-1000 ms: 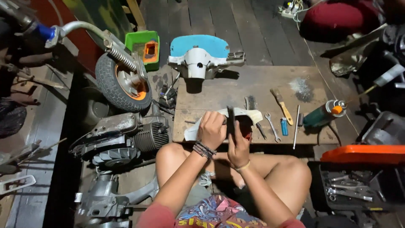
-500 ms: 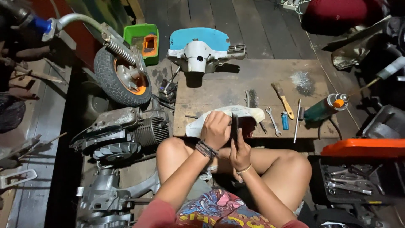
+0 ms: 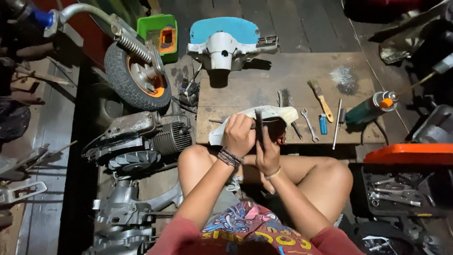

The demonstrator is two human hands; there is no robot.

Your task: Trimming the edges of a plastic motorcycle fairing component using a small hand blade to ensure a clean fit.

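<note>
White plastic fairing panel (image 3: 264, 115) was held down at the near edge of the wooden board (image 3: 283, 85) by the left hand (image 3: 238, 134), while a dark flat tool (image 3: 259, 126) was clamped in the right hand (image 3: 269, 153); scraping looked mid-way, so steady pressure seemed needed.

I sit on a floor (image 3: 302, 23) of dark wooden planks running away from me. A low wooden desk (image 3: 283, 78), worn and stained, stands before my knees. To my left lie a small wheel (image 3: 137, 78) with an orange hub, a finned engine (image 3: 141, 139) and grey metal castings (image 3: 122, 212). A green box (image 3: 160, 35) sits beyond the wheel. At right, an orange-lidded toolbox (image 3: 406, 153) holds wrenches. Light falls from above; the edges stay dim.
</note>
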